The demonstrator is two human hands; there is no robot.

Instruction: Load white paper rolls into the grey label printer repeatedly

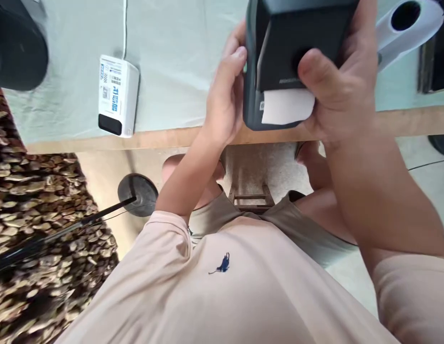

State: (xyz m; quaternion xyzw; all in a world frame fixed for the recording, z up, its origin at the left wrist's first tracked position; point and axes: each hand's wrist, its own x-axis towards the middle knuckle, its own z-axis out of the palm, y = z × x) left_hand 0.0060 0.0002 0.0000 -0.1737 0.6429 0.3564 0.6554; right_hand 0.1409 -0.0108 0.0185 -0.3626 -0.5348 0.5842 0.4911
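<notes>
A dark label printer [279, 52] is held up over the table's near edge, its top cut off by the frame. From its slot hangs a short tongue of white paper [288, 107]. My left hand [225, 91] grips the printer's left side, with the thumb along the edge. On the other side my right hand [347, 91] wraps round it, and its thumb presses on the lid by a dark round spot. The fingers behind the printer are hidden. Just right of my right hand lies a roll of white paper [397, 36] with a dark core hole.
A white box-shaped device [117, 95] with a cable lies left on the pale green table cover [171, 62]. Dark objects stand at the left [17, 48] and right [437, 62] corners. Below are a stand with a round base [137, 195] and a heap of brownish pieces [46, 205].
</notes>
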